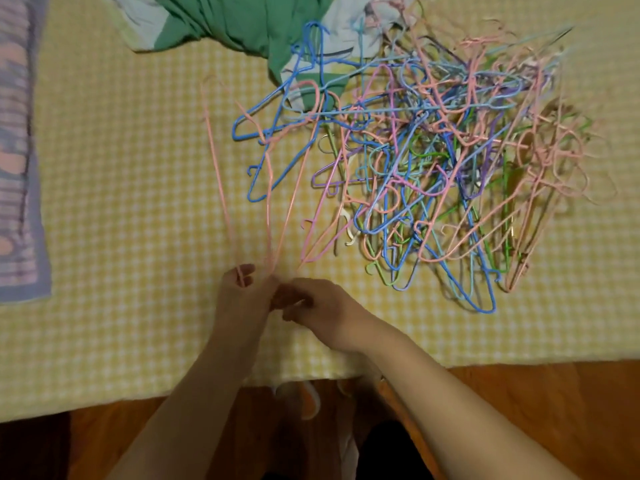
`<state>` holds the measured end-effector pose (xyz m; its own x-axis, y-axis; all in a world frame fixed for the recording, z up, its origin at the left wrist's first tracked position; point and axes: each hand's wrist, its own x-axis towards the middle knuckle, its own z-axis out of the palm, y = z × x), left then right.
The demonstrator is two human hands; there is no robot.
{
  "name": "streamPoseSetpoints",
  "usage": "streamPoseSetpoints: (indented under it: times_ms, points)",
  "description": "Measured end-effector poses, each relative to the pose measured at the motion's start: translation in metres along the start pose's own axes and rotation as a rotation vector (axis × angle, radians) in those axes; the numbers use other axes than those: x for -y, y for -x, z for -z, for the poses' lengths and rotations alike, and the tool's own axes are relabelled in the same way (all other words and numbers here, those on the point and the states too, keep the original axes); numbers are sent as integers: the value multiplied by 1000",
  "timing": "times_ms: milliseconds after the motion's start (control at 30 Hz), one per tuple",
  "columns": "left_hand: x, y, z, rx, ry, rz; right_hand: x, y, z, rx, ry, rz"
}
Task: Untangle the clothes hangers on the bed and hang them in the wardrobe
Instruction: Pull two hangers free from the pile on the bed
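A tangled heap of thin wire clothes hangers [433,168] is spread over the right half of the bed [121,202], well back from its near edge. Blue, pink, peach, green and purple hangers are interlocked there, hooks caught through triangular frames, so that single hangers in the middle of the heap can hardly be told apart. At the heap's left side a few blue hangers [273,133] are seen more plainly.

A small bundle of pink hangers [242,202] is drawn out from the heap toward the near edge. Its long thin bars fan upward and are blurred, and its far ends are lost against the heap. The lower ends are gripped by the left hand [242,296], whose fingers are curled round them. The right hand [318,306] is set just beside the left, its fingers bent in a pinch at the same ends; exactly which wire is pinched cannot be made out.

The bed is covered by a yellow and white checked sheet of soft, slightly fuzzy weave. A crumpled green and white cloth [242,26] lies at the far edge, partly under the heap and cut off by the frame. A striped lilac and pink blanket [17,150] is cut off at the left. A wooden floor [554,410] is seen below the bed's edge.
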<state>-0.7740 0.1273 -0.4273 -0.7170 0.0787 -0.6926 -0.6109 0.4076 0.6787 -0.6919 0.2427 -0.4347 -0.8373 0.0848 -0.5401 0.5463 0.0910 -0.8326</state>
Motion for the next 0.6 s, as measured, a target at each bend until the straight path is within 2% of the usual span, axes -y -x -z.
streamPoseSetpoints:
  times_ms: [67, 167, 233, 300, 367, 433, 500, 600]
  points:
    - [10, -4, 10, 3, -12, 21, -6, 3, 22, -128, -91, -73]
    - [20, -7, 18, -18, -15, 34, -8, -6, 86, -490, -353, -191]
    - [22, -10, 16, -40, 13, 35, -1, -28, 146, -741, -494, -201]
    - [24, -12, 11, -53, 47, 33, 12, -56, 206, -903, -667, -174]
    - [25, -12, 4, -57, 77, 27, 22, -83, 256, -908, -838, -145]
    - [23, -11, -2, -50, 80, 22, 28, -103, 288, -788, -985, -168]
    - [16, -7, -10, -62, 88, 11, 31, -115, 307, -685, -1104, -191]
    - [4, 1, -17, -77, 102, -9, 35, -114, 309, -664, -1198, -170]
